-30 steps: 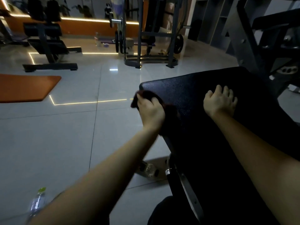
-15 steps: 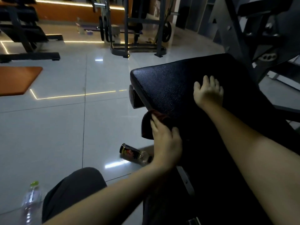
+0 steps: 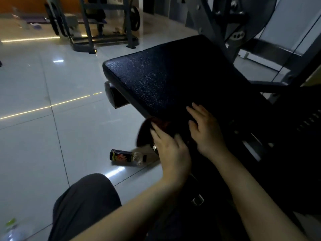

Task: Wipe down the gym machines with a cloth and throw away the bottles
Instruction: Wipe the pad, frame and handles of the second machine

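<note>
A black padded bench [image 3: 166, 79] slopes across the middle of the view. My left hand [image 3: 170, 152] presses a dark reddish cloth [image 3: 147, 129] against the pad's near left edge. My right hand [image 3: 206, 131] rests flat on the pad just right of the cloth, fingers apart, holding nothing. On the tiles beside the bench lies a dark-labelled bottle [image 3: 126, 156] on its side. A clear bottle with a green cap [image 3: 12, 228] sits at the bottom left corner.
A grey rack machine [image 3: 102, 26] stands at the back on the glossy tile floor [image 3: 34, 136]. The bench's grey frame [image 3: 231, 32] rises at the right. My knee in dark trousers [image 3: 83, 200] is at the bottom.
My left hand has slid the cloth down the pad's left edge toward me. My right hand has moved from the middle of the pad down to beside the cloth.
</note>
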